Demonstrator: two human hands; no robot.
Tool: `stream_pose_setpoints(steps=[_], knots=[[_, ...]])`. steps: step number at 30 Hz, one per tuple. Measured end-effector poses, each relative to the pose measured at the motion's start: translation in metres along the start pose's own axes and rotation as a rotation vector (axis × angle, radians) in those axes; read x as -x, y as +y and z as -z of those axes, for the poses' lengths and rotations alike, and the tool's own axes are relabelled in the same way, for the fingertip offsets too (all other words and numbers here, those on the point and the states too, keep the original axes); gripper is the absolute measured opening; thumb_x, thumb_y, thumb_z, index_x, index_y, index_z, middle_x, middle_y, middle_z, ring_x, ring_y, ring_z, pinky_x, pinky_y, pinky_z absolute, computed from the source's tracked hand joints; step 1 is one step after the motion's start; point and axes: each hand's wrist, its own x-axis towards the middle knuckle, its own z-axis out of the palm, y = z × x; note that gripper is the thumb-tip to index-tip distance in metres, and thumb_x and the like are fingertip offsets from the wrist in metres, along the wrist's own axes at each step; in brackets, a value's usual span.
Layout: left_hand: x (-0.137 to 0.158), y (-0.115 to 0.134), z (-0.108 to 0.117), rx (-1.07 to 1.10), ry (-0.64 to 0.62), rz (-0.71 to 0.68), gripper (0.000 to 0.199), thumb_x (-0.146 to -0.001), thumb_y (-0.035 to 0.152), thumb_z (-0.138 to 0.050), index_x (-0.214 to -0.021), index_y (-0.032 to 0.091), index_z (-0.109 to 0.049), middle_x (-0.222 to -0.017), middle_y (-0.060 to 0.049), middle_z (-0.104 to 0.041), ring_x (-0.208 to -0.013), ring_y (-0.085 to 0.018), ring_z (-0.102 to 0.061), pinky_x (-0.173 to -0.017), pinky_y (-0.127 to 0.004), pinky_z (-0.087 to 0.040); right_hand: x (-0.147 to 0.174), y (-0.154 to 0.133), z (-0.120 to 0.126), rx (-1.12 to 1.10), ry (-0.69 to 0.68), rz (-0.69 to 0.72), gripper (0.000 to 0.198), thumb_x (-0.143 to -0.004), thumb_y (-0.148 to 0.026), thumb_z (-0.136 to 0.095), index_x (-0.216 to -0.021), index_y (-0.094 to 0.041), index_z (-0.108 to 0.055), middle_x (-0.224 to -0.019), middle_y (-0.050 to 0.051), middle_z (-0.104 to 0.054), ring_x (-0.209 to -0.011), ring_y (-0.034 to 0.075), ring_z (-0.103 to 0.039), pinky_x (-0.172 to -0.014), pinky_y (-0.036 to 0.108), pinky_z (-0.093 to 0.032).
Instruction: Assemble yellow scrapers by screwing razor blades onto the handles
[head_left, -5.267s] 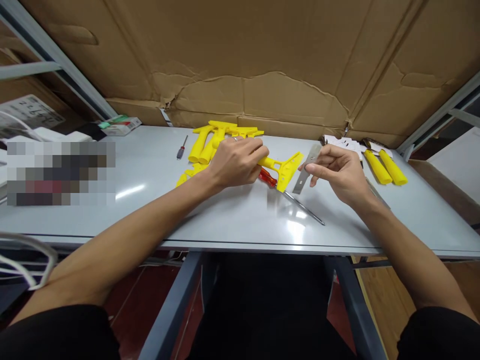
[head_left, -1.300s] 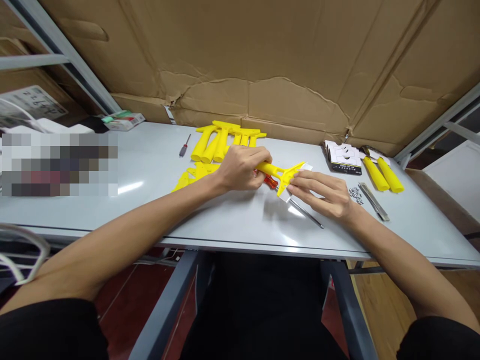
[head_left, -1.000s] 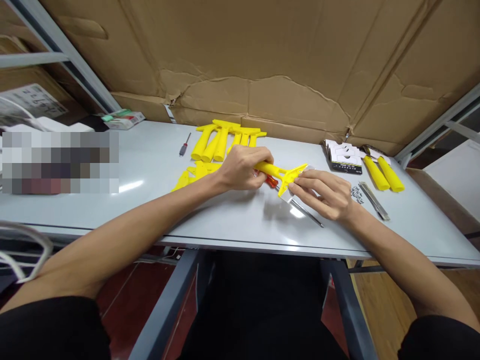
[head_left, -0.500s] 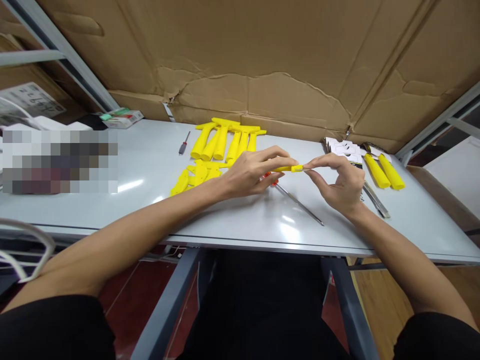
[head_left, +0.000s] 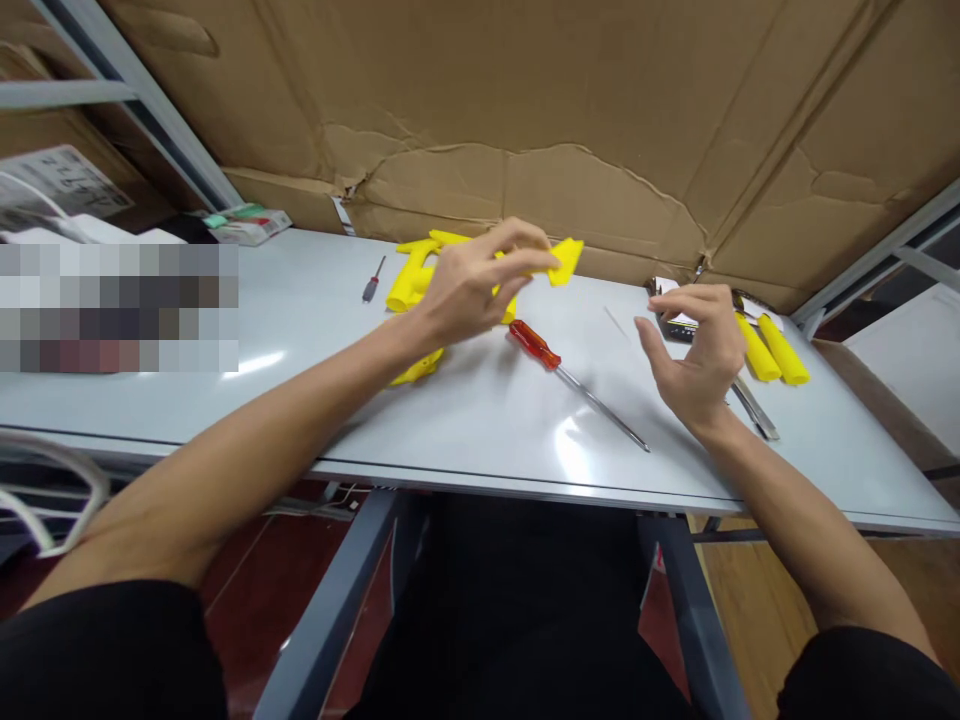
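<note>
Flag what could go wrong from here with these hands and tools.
The left hand seems to hold the yellow tool by its fingers, so a knock might make it slip.

The right hand is open near a thin pale sliver; I can't tell what that is, but if it is a blade, it could cut.

The red screwdriver lies loose in front of the person, where a lowered arm might knock it.
</note>
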Motion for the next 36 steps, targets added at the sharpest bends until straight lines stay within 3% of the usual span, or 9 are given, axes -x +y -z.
stream_pose_setpoints(steps=[2,5,10,15,18,23,27,31,36], knots=[[-0.001,-0.014,0.005,-0.027,0.006,0.051,0.032,-0.104,0.020,-0.051,-0.129,0.029,-0.068,-0.134,-0.006,-0.072,-0.106,-0.019,-0.073,-0.084,-0.035,-0.058,0.004,0.001,-0.003,-0.002,-0.071,-0.009,0.007,-0.096,-0.021,-0.069,-0.102,-0.022,-0.069,-0.096,0.004,-0.072,-0.086,0.015,-0.067,-0.075,0.032,-0.054],[0.001,-0.025,0.004,-0.059,-0.028,0.072,0.034,-0.102,0.019,-0.050,-0.128,0.029,-0.070,-0.132,-0.004,-0.074,-0.113,-0.022,-0.073,-0.086,-0.036,-0.058,0.012,0.009,-0.009,-0.019,-0.349,-0.019,0.010,-0.099,-0.021,-0.064,-0.102,-0.020,-0.073,-0.099,0.005,-0.072,-0.093,0.015,-0.067,-0.081,0.032,-0.055],[0.008,-0.027,-0.007,-0.098,-0.090,0.034,0.033,-0.101,0.015,-0.050,-0.121,0.026,-0.074,-0.127,-0.005,-0.076,-0.109,-0.021,-0.075,-0.079,-0.032,-0.054,0.021,0.027,-0.015,-0.024,-0.696,-0.142,0.022,-0.098,-0.035,-0.070,-0.114,-0.023,-0.078,-0.109,0.006,-0.076,-0.098,0.019,-0.064,-0.084,0.035,-0.054],[0.011,-0.024,-0.014,-0.119,-0.104,-0.015,0.032,-0.099,0.011,-0.053,-0.117,0.026,-0.075,-0.124,-0.004,-0.077,-0.102,-0.019,-0.074,-0.075,-0.029,-0.050,0.023,0.030,-0.030,-0.083,-0.879,-0.022,0.039,-0.103,-0.025,-0.058,-0.140,-0.025,-0.070,-0.138,0.003,-0.070,-0.116,0.020,-0.060,-0.102,0.041,-0.056],[0.012,-0.022,-0.015,-0.177,-0.108,-0.053,0.034,-0.096,0.008,-0.054,-0.115,0.025,-0.076,-0.121,-0.003,-0.078,-0.100,-0.018,-0.075,-0.070,-0.027,-0.047,0.025,0.033,-0.035,-0.101,-0.945,-0.006,0.040,-0.104,-0.021,-0.054,-0.140,-0.026,-0.071,-0.137,0.001,-0.072,-0.118,0.019,-0.061,-0.098,0.038,-0.058],[0.013,-0.022,-0.017,-0.207,-0.108,-0.086,0.033,-0.094,0.007,-0.056,-0.113,0.025,-0.076,-0.120,-0.002,-0.079,-0.094,-0.017,-0.075,-0.063,-0.026,-0.044,0.024,0.049,-0.025,-0.114,-0.965,-0.128,0.029,-0.097,-0.034,-0.071,-0.125,-0.029,-0.080,-0.135,0.002,-0.072,-0.121,0.021,-0.065,-0.105,0.042,-0.056],[0.015,-0.023,-0.021,-0.183,-0.104,-0.145,0.036,-0.092,0.002,-0.052,-0.113,0.022,-0.075,-0.121,-0.006,-0.076,-0.099,-0.018,-0.074,-0.074,-0.029,-0.053,0.016,0.049,-0.015,-0.073,-0.984,-0.345,0.033,-0.092,-0.024,-0.072,-0.123,-0.027,-0.081,-0.136,0.005,-0.071,-0.107,0.018,-0.071,-0.100,0.037,-0.057],[0.016,-0.019,-0.024,-0.221,-0.094,-0.231,0.036,-0.096,0.002,-0.049,-0.112,0.021,-0.075,-0.122,-0.009,-0.072,-0.109,-0.021,-0.070,-0.086,-0.034,-0.056,0.008,0.038,-0.012,0.184,-0.997,-0.598,0.039,-0.091,-0.035,-0.075,-0.126,-0.016,-0.078,-0.115,0.013,-0.075,-0.094,0.020,-0.069,-0.091,0.036,-0.054],[0.016,-0.010,-0.025,-0.192,-0.046,-0.304,0.035,-0.102,0.006,-0.048,-0.116,0.025,-0.073,-0.125,-0.008,-0.071,-0.114,-0.021,-0.068,-0.090,-0.038,-0.056,0.003,0.037,-0.007,0.252,-1.062,-0.710,0.028,-0.091,-0.024,-0.069,-0.116,-0.016,-0.079,-0.101,0.010,-0.077,-0.090,0.019,-0.069,-0.084,0.031,-0.050]])
